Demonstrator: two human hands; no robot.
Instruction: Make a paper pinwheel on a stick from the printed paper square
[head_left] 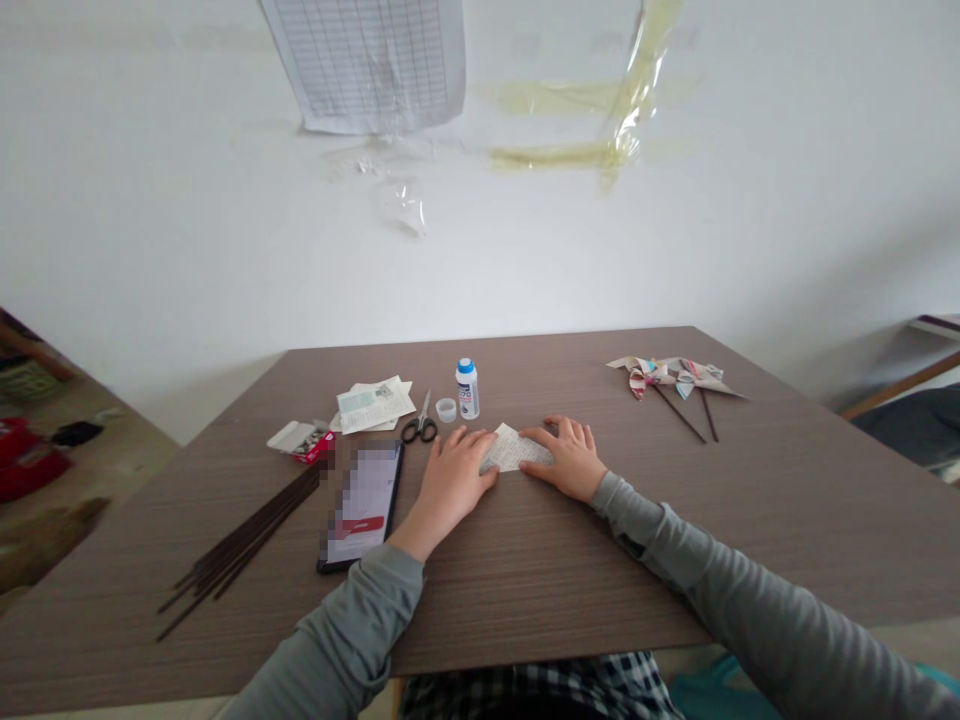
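A folded piece of printed paper [510,448], roughly triangular, lies on the table between my hands. My left hand [456,478] has its thumb and forefinger at the paper's left corner. On the opposite corner, my right hand [568,460] grips with thumb and forefinger, its other fingers curved over the table. Just beyond the paper stands a white glue bottle [467,390] with a blue cap. Beside it are a small clear plastic cup [446,410] and black-handled scissors [420,428], close to my left fingertips.
Printed paper pieces [375,405], a small red-and-white box [304,440], a phone [364,505] and a bundle of thin dark sticks [251,530] lie to the left. Two paper pinwheels [675,376] on sticks rest at the right. A white wall [525,270] rises behind the table.
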